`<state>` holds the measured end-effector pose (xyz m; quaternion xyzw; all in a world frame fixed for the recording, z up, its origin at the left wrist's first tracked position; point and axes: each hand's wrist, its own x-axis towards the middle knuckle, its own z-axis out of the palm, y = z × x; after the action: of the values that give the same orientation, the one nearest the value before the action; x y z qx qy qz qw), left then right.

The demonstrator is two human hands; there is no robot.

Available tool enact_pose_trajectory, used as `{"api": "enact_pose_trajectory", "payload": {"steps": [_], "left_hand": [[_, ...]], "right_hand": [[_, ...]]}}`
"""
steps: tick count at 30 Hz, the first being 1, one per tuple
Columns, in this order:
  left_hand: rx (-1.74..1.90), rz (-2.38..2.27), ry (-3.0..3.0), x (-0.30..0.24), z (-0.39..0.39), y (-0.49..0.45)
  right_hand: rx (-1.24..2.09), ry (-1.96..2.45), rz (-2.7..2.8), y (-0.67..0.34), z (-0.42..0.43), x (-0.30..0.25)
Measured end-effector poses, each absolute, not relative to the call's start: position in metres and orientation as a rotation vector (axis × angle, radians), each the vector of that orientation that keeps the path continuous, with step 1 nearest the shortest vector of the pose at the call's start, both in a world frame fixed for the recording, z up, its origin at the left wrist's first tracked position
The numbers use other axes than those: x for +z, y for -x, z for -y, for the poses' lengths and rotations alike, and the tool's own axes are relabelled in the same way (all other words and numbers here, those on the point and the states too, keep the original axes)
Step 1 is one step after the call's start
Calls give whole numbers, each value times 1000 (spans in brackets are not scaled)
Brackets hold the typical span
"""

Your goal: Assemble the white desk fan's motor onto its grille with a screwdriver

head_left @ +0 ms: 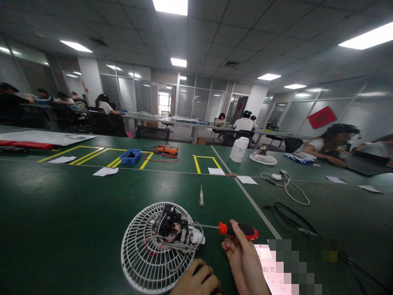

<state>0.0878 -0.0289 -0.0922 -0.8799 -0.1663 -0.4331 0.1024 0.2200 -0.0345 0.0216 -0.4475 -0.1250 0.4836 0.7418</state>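
A white fan grille (135, 241) lies on the green table, with a black motor assembly (168, 219) and loose wires on top of it. My left hand (196, 280) has its fingers curled at the grille's near right rim; the fingertips are partly hidden. In my right hand (242, 258) is a screwdriver (242, 230) with a red and black handle, held between thumb and fingers. Its shaft points left and reaches the motor assembly, where the tip is hidden. A small clear-handled screwdriver (201, 196) lies beyond the fan.
A phone (270, 266) with a lit screen lies right of my right hand. Farther back are a blue bin (130, 156), an orange multimeter (168, 149), white stacked parts (239, 149) and another fan grille (263, 159). Cables (291, 219) lie at right. People sit at tables around the room.
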Motion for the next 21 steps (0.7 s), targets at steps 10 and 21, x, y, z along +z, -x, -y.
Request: {"api": "enact_pose_trajectory", "payload": {"steps": [10, 21], "left_hand": [[-1483, 455, 2488, -52, 34, -84], [-1525, 730, 2368, 7, 35, -30]], "right_hand": [[1133, 936, 208, -218, 39, 27], [1155, 1035, 207, -218, 38, 30]]}}
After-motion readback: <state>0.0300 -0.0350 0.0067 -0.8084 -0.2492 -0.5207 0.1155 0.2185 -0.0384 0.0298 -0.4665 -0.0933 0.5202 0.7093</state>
